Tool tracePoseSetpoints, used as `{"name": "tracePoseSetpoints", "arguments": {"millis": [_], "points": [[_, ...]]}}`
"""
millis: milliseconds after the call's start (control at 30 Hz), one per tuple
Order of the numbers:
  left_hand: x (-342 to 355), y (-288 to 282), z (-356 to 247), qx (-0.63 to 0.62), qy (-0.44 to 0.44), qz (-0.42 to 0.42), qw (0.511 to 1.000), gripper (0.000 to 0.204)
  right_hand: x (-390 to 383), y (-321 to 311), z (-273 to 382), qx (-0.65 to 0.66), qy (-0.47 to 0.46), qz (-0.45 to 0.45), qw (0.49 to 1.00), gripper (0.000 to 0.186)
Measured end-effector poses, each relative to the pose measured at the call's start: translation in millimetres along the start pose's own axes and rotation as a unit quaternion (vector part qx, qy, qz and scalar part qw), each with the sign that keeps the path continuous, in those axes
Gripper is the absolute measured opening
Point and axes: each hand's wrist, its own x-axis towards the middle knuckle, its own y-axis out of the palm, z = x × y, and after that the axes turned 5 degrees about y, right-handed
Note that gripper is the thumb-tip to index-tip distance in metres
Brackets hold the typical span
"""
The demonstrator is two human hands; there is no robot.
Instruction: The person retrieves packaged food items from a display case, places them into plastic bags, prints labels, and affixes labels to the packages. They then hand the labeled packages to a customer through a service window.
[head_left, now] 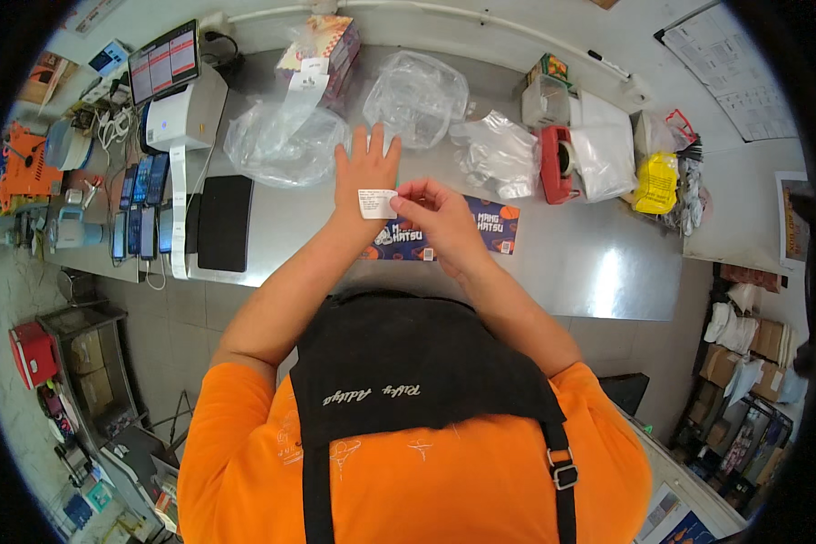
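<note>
My left hand (367,172) is stretched out flat, palm down, with its fingers spread over the metal table (607,272). A small white printed label (374,204) lies across the back of that hand. Thumb and forefinger of my right hand (435,218) pinch the label's right edge. Beneath both hands is a flat dark blue printed sheet (494,227) with orange pictures, partly hidden by my hands. Just beyond my left fingers are two clear plastic bags, one at the left (281,145) and one at the right (415,95).
A white label printer (186,113) with a hanging paper strip (179,208) stands left, beside several phones (142,204) and a black tablet (225,222). Rightward lie plastic gloves (499,154), a red tape dispenser (555,163) and a yellow bag (655,181). A printed box (322,54) stands at the back.
</note>
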Motion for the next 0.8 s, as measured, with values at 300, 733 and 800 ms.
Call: {"name": "tracePoseSetpoints", "arguments": {"millis": [300,733,800], "points": [[-13.6,11.0,-4.1,0.025,-0.009,0.024,0.999,0.060,-16.5,-5.5,-10.1,-0.029,0.056,0.000,0.998,0.013],[-52.6,36.8,21.1,0.011,-0.044,0.057,0.997,0.045,-14.0,-2.3,-25.2,-0.030,0.061,0.000,0.998,0.027],[-59.2,32.5,8.0,-0.015,-0.035,0.005,0.999,0.042,-6.8,14.8,-34.1,-0.094,0.038,0.015,0.995,0.035]]}}
